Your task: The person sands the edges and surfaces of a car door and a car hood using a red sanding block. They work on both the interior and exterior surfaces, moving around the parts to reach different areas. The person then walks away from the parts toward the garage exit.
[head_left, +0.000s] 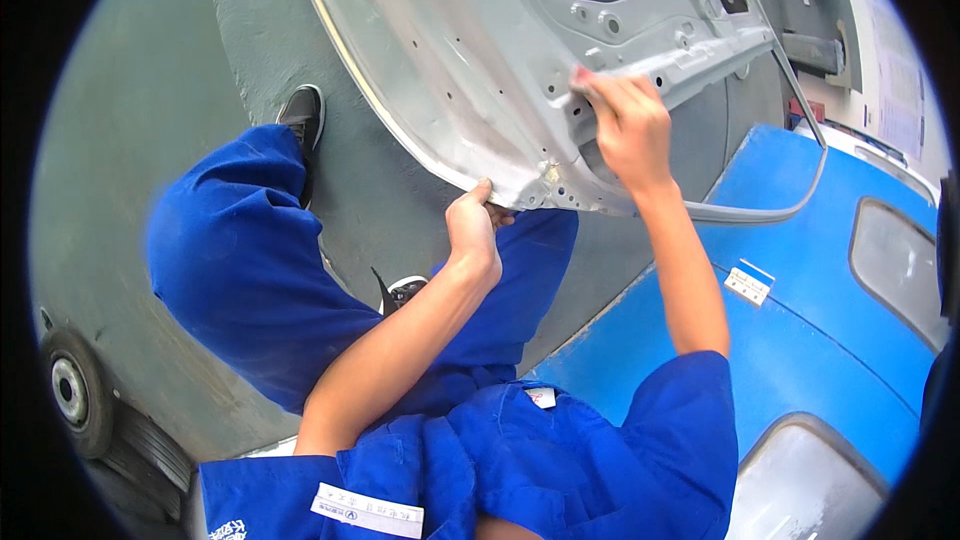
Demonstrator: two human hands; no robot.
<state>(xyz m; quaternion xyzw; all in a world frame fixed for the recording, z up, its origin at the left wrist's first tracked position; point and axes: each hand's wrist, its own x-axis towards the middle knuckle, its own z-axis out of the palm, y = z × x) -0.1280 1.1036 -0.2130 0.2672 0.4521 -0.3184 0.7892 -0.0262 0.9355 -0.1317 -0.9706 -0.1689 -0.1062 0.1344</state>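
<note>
Blue coverall fabric [560, 460] is seen nearest, at 6 o'clock, with both bare forearms raised from it toward 12 o'clock. Left hand [473, 230] is curled under the lower edge of the grey car door panel [470, 50], fingers pinching that edge. Right hand [628, 125] is pressed on the panel's corner at 1 o'clock, fingers closed around a grey rubber seal strip [790, 202].

Door panel [470, 50] spans the upper centre, above the person's legs. Left hand [472, 225] sits at the panel's lower edge; right hand [625, 125] lies to its right, higher on the panel. Rubber seal strip [790, 202] hangs off the panel's right end. Vehicle body [820, 340] lies right; wheel [75, 390] lower left on floor [120, 140].
</note>
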